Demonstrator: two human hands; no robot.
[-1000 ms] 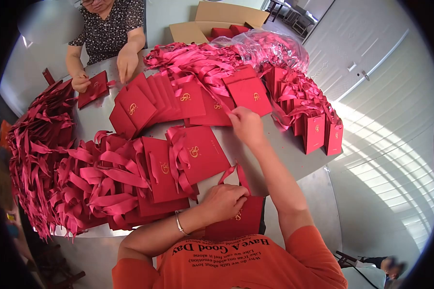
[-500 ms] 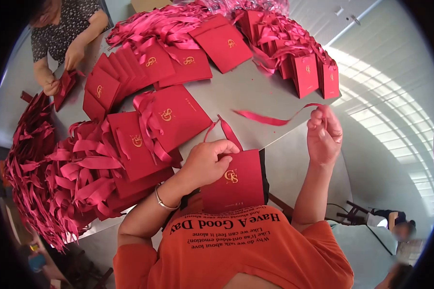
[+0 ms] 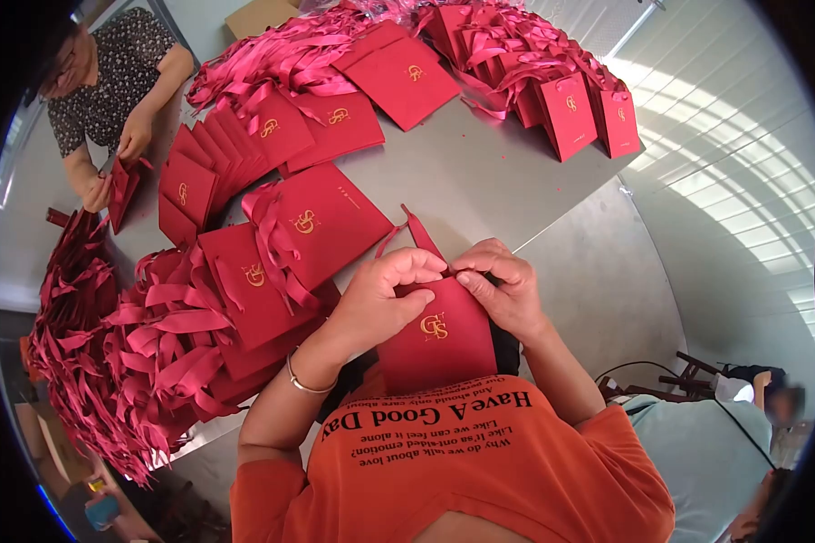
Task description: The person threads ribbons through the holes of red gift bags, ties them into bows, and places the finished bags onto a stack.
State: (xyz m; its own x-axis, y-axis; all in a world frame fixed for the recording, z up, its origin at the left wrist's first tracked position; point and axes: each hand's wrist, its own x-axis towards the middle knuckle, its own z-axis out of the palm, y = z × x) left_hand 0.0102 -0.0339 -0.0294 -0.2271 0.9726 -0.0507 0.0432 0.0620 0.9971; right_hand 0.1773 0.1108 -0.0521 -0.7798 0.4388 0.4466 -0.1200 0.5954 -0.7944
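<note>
Red paper bag (image 3: pixel 439 335) held upright against orange shirt (image 3: pixel 480 452) at 6 o'clock, gold logo facing up. Left hand (image 3: pixel 385 290) pinched shut on bag's top edge, bracelet (image 3: pixel 303 380) on wrist. Right hand (image 3: pixel 503 285) now back at same top edge, fingers closed on it right beside left fingertips; half a second ago out at 3 o'clock holding loose ribbon in the air, so ribbon brought in to bag mouth, likely threading stage. Red ribbon handle (image 3: pixel 417 231) looping up just above both hands. At 9 o'clock, fanned stack of finished bags with ribbons (image 3: pixel 181 326), one flat bag (image 3: pixel 321 222) on top. Bare grey table (image 3: pixel 480 181) past hands. At 12 o'clock, flat bags (image 3: pixel 398 77) and ribbon heap (image 3: pixel 290 50); at 1 o'clock standing bags (image 3: pixel 589 113). At 10 o'clock co-worker's hands (image 3: pixel 118 167) on another bag.
</note>
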